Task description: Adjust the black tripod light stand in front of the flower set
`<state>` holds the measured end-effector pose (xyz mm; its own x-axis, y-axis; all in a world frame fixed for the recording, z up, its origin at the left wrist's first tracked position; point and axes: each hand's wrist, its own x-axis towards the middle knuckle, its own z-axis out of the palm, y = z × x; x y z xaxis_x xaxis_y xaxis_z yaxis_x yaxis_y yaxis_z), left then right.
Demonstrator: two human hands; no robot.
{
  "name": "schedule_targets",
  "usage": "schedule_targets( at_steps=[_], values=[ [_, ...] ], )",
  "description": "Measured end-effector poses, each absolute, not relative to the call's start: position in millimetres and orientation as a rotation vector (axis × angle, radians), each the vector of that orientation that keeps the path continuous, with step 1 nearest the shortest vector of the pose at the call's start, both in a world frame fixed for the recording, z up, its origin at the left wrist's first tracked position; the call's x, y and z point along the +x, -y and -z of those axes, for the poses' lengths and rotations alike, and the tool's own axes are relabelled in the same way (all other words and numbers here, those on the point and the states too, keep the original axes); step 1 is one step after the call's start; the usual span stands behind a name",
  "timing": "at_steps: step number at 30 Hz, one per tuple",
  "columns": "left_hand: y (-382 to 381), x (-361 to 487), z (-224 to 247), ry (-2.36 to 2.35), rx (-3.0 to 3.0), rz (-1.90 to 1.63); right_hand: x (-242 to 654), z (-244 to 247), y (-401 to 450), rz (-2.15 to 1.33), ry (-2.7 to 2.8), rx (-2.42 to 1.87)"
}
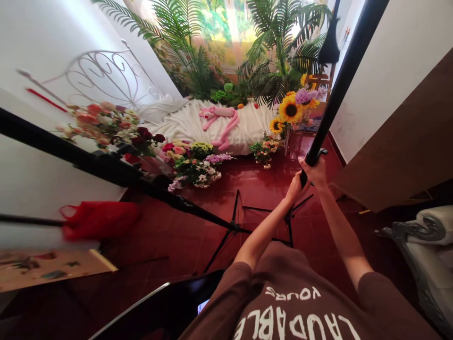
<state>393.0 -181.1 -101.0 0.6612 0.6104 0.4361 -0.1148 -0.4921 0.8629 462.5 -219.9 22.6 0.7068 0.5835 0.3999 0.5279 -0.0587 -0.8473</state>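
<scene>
Both my hands are on the pole of a black light stand (342, 87) in the head view. Fingers of my right hand (316, 171) wrap the pole close by its clamp knob (323, 151). Just below it, my left hand (296, 190) is closed around the same pole. The pole leans up towards the top right, and its tripod legs (290, 231) stand on the floor near my body. A second black stand (106, 171) slants across the left side, with its own spread legs (233, 225) nearby.
Ahead, a bed with white cloth (177, 120) holds a pink plush toy (226, 118). Flowers (198, 163), sunflowers (290, 109) and palms (279, 52) surround it. A red bag (101, 219) is at left, a dark screen (159, 307) below, a carved seat (430, 226) at right.
</scene>
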Motion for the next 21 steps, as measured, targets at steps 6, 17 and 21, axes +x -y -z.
schedule_targets(
  at_steps=[6,17,21],
  values=[
    [181,395,97,-0.365,1.826,-0.912,447,6,223,-0.085,0.703,-1.743],
    [178,392,99,-0.331,1.904,-0.918,475,20,260,-0.13,1.086,-1.792],
    [181,390,97,-0.371,1.895,-0.926,492,41,292,-0.262,1.11,-1.806]
  ],
)
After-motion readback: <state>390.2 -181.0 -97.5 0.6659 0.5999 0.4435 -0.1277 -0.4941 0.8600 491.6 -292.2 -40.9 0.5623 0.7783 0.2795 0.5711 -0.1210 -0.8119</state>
